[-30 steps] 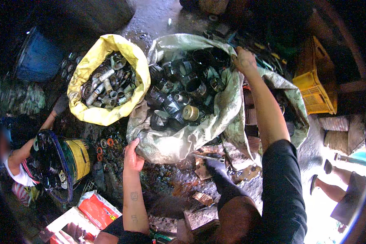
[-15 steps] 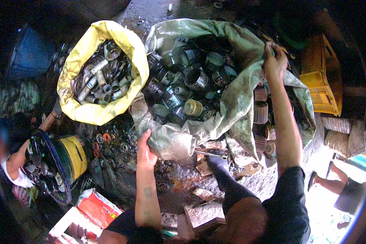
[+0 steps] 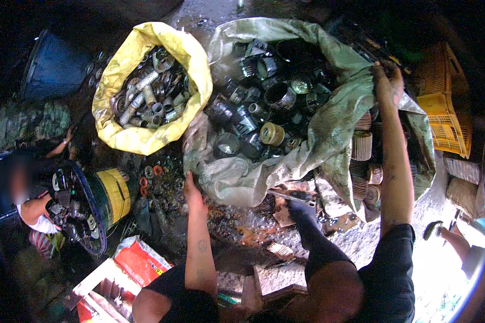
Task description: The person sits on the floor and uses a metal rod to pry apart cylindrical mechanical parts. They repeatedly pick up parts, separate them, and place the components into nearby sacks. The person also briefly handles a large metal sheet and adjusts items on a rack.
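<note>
A large grey-green woven sack [image 3: 242,185] stands wide open in front of me, full of dark metal cans, glassy-looking cups and a yellowish ring-shaped part [image 3: 272,134]. My right hand [image 3: 389,85] is closed on its rim at the far right. At the near left side, my left hand [image 3: 195,196] is against the sack's outer cloth with the thumb up; its fingers are partly hidden, and it appears to grip the cloth. A yellow sack [image 3: 113,134] with its rim rolled down stands left of it, holding perforated metal tubes [image 3: 145,81] and rings.
Pleated filter cartridges [image 3: 362,145] fill another sack under my right forearm. A yellow crate [image 3: 442,121] stands at the right. On the left, a person works by a tilted drum [image 3: 113,196] of metal parts. Cardboard scraps and orange rings [image 3: 157,170] lie on the wet ground.
The view has shifted, so most things sit farther right and the sacks slightly higher. The folded flap of the grey-green sack's near rim has been lifted and opened out. The person's arm at left has moved.
</note>
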Motion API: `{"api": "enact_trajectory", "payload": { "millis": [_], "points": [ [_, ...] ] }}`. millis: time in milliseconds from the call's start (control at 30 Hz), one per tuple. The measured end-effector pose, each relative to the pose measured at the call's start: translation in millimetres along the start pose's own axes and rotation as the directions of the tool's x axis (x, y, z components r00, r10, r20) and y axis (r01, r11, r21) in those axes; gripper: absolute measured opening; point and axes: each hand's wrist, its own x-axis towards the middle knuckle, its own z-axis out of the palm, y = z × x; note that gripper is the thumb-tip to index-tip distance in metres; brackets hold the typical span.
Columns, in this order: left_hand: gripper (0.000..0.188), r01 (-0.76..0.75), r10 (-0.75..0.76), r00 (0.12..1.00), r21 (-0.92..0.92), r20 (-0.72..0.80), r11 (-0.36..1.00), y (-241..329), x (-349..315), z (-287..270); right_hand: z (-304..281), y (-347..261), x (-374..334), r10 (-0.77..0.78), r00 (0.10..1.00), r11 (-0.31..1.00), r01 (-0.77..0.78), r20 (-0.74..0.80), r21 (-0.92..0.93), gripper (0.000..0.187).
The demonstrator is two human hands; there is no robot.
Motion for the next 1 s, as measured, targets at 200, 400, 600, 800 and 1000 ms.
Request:
{"api": "enact_trajectory", "payload": {
  "millis": [200, 400, 600, 800, 1000],
  "points": [
    [0.062, -0.273, 0.384, 0.92, 0.584, -0.073, 0.765, 35, -10, 10, -11, -16, -2, -0.051, 0.998, 0.99, 0.048, -0.021, -0.133, 0.046],
    [0.056, -0.479, 0.694, 0.715, 0.782, 0.084, 0.399, 66, 34, 47, -16, -65, -22, -0.288, 0.957, 0.86, 0.28, 0.048, -0.426, 0.044],
    [0.046, -0.533, 0.649, 0.686, 0.835, 0.328, 0.142, 77, 89, 117, 4, -82, -41, -0.391, 0.917, 0.854, 0.392, 0.075, -0.342, 0.039],
    [0.03, -0.749, 0.588, 0.473, 0.65, 0.657, -0.124, 107, -3, 194, -1, -62, -56, -0.347, 0.93, 0.85, 0.365, 0.119, -0.379, 0.036],
    [0.026, -0.801, 0.802, 0.483, 0.547, 0.351, 0.243, 138, -13, 160, -5, -73, -65, -0.282, 0.924, 0.861, 0.362, 0.259, -0.358, 0.042]
  ]
}}
